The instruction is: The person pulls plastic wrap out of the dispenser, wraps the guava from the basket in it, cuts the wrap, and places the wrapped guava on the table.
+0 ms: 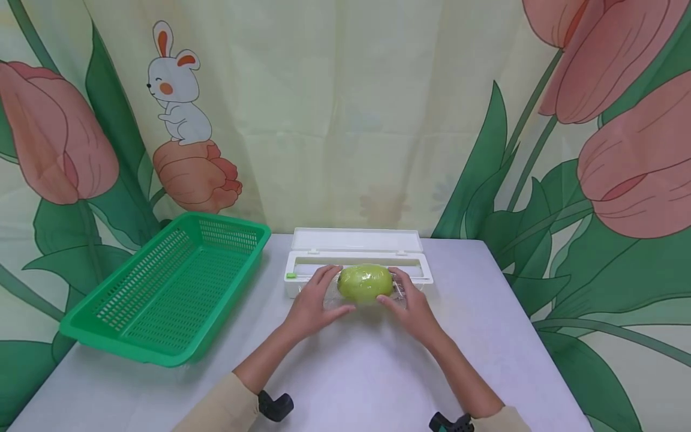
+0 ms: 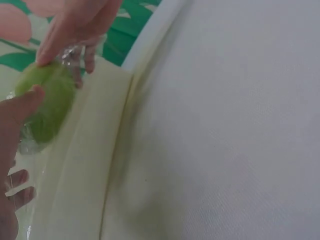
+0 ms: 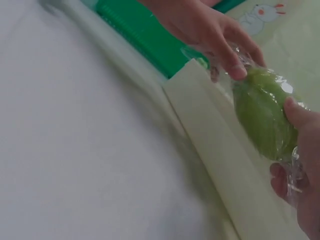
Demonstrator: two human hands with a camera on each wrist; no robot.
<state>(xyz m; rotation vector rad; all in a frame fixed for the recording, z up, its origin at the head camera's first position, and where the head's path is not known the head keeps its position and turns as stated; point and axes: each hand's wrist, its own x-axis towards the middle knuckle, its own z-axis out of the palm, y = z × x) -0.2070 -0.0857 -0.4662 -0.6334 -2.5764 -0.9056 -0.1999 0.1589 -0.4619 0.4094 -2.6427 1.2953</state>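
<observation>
An oval green fruit (image 1: 365,283) wrapped in clear cling film is held up between the two hands, in front of a white film dispenser box (image 1: 357,264) with its lid raised. At the fruit's left end my left hand (image 1: 313,303) grips the film, its thumb near the fruit. On the opposite end my right hand (image 1: 412,309) holds on, its thumb against the lower side. Bunched film (image 3: 295,175) shows by the right fingers in the right wrist view. Wrinkled, shiny film covers the fruit (image 2: 50,105) in the left wrist view too.
A green plastic basket (image 1: 167,294) with slotted walls stands at the left of the white-covered table (image 1: 367,378). Behind the table hangs a curtain (image 1: 345,120) printed with tulips and a rabbit. A green slider (image 1: 291,276) sits at the box's left end.
</observation>
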